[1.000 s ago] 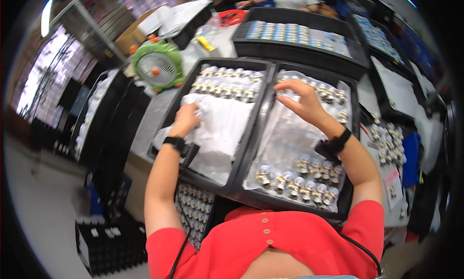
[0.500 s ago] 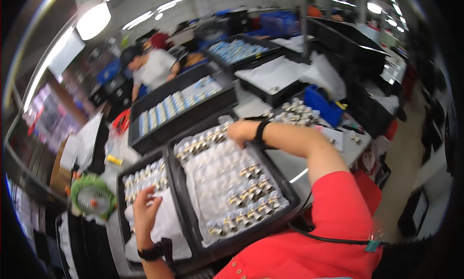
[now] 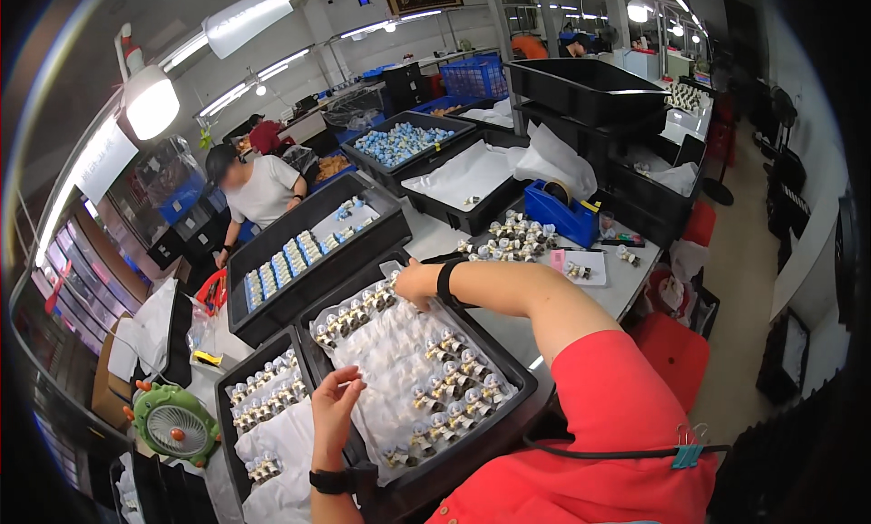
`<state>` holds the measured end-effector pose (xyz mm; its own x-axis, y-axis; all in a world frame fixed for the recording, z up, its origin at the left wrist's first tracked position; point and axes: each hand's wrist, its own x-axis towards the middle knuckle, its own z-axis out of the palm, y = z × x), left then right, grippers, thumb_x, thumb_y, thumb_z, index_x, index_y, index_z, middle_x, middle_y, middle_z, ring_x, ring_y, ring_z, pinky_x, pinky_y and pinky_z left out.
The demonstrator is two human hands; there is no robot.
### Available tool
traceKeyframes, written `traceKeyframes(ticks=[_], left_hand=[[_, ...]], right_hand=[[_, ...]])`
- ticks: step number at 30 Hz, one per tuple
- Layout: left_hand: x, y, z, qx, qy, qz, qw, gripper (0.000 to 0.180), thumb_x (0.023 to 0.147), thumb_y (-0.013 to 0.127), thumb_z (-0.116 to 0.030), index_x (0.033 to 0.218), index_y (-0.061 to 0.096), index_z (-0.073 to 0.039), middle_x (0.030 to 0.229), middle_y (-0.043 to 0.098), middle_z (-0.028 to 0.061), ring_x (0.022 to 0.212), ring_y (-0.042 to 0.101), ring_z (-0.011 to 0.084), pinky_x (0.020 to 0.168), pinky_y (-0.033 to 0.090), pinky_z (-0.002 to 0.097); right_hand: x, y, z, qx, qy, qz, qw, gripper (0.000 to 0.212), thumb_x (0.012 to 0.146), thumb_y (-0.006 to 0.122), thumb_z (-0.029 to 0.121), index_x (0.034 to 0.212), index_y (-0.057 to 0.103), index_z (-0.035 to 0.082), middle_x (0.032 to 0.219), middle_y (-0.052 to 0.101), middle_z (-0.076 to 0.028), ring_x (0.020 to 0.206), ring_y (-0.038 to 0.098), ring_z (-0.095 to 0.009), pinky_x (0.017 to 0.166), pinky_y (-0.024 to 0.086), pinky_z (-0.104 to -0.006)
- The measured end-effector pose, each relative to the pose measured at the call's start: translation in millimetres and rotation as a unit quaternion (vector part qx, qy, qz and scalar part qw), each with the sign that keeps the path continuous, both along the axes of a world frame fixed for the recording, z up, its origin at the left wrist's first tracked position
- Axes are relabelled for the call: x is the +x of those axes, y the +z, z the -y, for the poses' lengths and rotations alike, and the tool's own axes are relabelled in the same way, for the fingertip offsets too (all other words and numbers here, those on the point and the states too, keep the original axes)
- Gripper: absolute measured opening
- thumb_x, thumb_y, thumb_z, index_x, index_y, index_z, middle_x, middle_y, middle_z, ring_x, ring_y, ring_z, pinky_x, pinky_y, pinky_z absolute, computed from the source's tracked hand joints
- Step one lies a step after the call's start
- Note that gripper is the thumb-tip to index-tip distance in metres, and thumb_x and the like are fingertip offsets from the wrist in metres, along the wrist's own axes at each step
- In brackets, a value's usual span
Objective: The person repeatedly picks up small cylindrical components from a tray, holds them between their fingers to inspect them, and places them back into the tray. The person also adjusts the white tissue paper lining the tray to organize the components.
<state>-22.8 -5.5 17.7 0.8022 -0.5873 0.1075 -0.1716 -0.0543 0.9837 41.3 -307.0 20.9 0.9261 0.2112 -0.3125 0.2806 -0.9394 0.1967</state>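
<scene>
Figurines (image 3: 443, 425) line the near edge of the tray (image 3: 508, 354); right hand (image 3: 415, 284) at far-right corner, grip unclear; left hand (image 3: 334, 404), grip parted.

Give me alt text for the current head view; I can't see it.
A person's right hand is at the far corner of a black tray holding rows of small figures, its grip hidden; the open left hand hovers over the tray's left side. Further left are a second tray and a green fan.
</scene>
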Motion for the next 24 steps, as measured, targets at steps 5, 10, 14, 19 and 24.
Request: traceKeyframes(ticks=[5,10,14,19,24], left_hand=[[4,1,-15,-0.053,0.111,-0.062,0.990,0.039,0.090,0.058,-0.017,0.126,0.048,-0.008,0.115,0.056,0.0054,0.095,0.060,0.0146,0.077,0.046,0.0248],[6,7,-11,-0.238,0.087,-0.180,0.950,0.045,0.095,0.052,-0.025,0.135,0.039,-0.011,0.121,0.054,0.0093,0.110,0.056,0.0249,0.089,0.045,0.0324],[7,7,-9,-0.313,0.046,-0.174,0.932,0.046,0.096,0.049,-0.023,0.135,0.034,-0.004,0.121,0.054,0.0126,0.108,0.058,0.0264,0.091,0.047,0.0370],[9,5,-13,-0.318,0.044,-0.172,0.931,0.043,0.097,0.046,-0.023,0.135,0.035,-0.006,0.117,0.056,0.0086,0.104,0.061,0.0223,0.086,0.049,0.0321],[14,-1,-15,-0.307,0.061,-0.174,0.934,0.041,0.097,0.046,-0.020,0.134,0.037,-0.004,0.116,0.057,0.0122,0.106,0.059,0.0264,0.089,0.049,0.0350]], right_hand=[[-9,52,-49,0.250,0.089,0.107,0.958,0.078,0.057,0.075,0.021,0.127,0.045,0.008,0.107,0.062,-0.016,0.100,0.058,-0.035,0.088,0.043,-0.0451],[-46,67,-99,0.526,0.228,0.177,0.800,0.088,0.062,0.074,0.010,0.140,0.033,0.013,0.117,0.056,-0.014,0.111,0.052,-0.030,0.096,0.040,-0.0376],[-54,49,-121,0.587,0.209,0.165,0.765,0.089,0.064,0.074,0.009,0.142,0.030,0.012,0.122,0.054,-0.013,0.115,0.050,-0.029,0.097,0.040,-0.0383],[-48,36,-130,0.612,0.201,0.147,0.750,0.093,0.065,0.073,0.008,0.144,0.024,0.014,0.129,0.051,-0.010,0.120,0.047,-0.028,0.101,0.037,-0.0390],[-47,20,-134,0.634,0.187,0.123,0.740,0.095,0.064,0.072,0.005,0.145,0.023,0.015,0.131,0.050,-0.008,0.123,0.044,-0.027,0.105,0.033,-0.0391]])
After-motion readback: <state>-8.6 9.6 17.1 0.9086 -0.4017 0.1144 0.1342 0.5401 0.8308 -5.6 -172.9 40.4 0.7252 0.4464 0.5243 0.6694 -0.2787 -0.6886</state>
